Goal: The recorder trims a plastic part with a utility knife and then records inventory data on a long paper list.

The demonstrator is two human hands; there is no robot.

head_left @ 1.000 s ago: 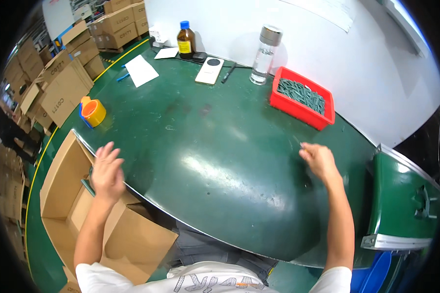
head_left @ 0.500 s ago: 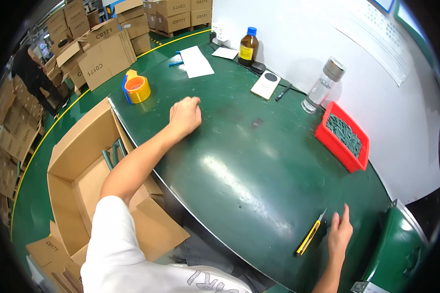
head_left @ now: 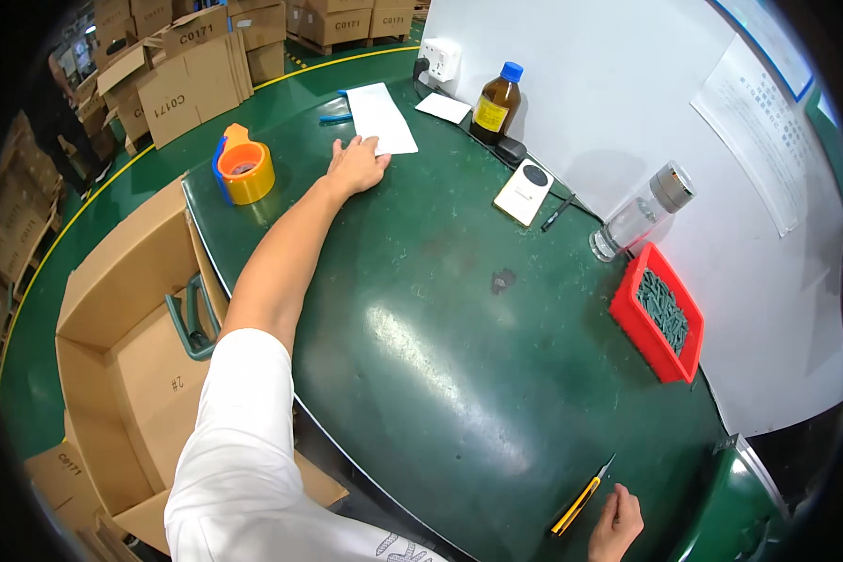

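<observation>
My left hand (head_left: 356,169) reaches across the green table with its fingers spread. Its fingertips are at the near edge of a white sheet of paper (head_left: 381,120); whether they press on it I cannot tell. Blue pen-like items (head_left: 337,119) lie beside the sheet. At the lower right, my right hand (head_left: 616,525) rests low over the table, fingers loosely curled in, with nothing visible in them. Just left of it lies a yellow and black utility knife (head_left: 579,504), its blade out. An orange tape dispenser (head_left: 245,171) stands left of my left forearm.
An opened cardboard box (head_left: 112,272) with a green handle-shaped part (head_left: 190,323) stands left of the table. Along the wall are a brown bottle (head_left: 495,108), a cream-coloured device (head_left: 524,192), a glass bottle (head_left: 632,225) and a red bin (head_left: 646,328) of small green pieces.
My left hand has moved farther away, to the paper, and its fingers have spread. My right hand has drawn back toward me and its fingers have curled in. The view has shifted.
</observation>
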